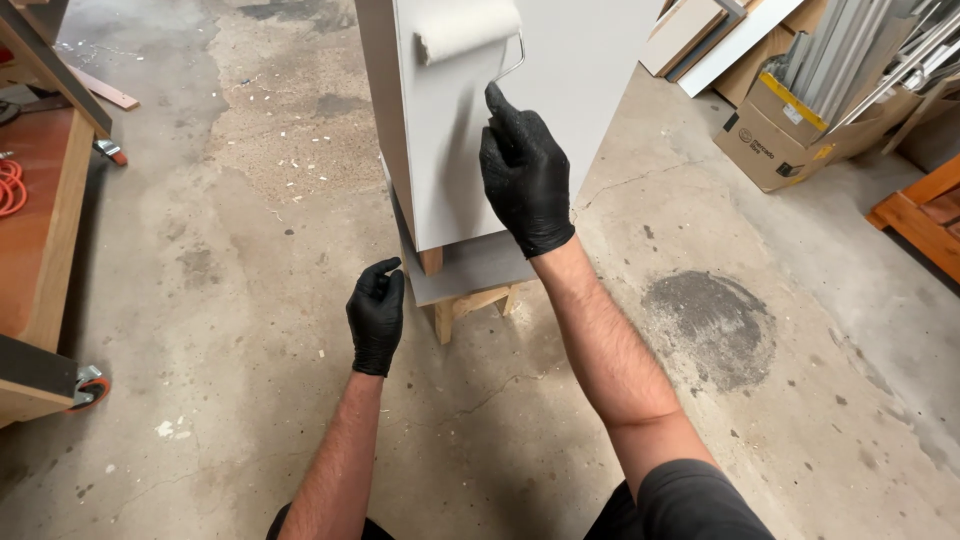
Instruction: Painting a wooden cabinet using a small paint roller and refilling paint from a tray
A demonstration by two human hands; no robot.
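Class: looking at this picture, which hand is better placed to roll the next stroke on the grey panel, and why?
Right. The right hand grips the roller against the panel; the left hand hangs empty, lower down.

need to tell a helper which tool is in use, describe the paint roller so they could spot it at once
Find the tall pale grey panel standing on a wooden stand in the middle of the concrete floor. Near its top edge lies the paint roller, a short whitish sleeve on a bent wire frame, held by the black-gloved right hand; nothing else touches the panel face.
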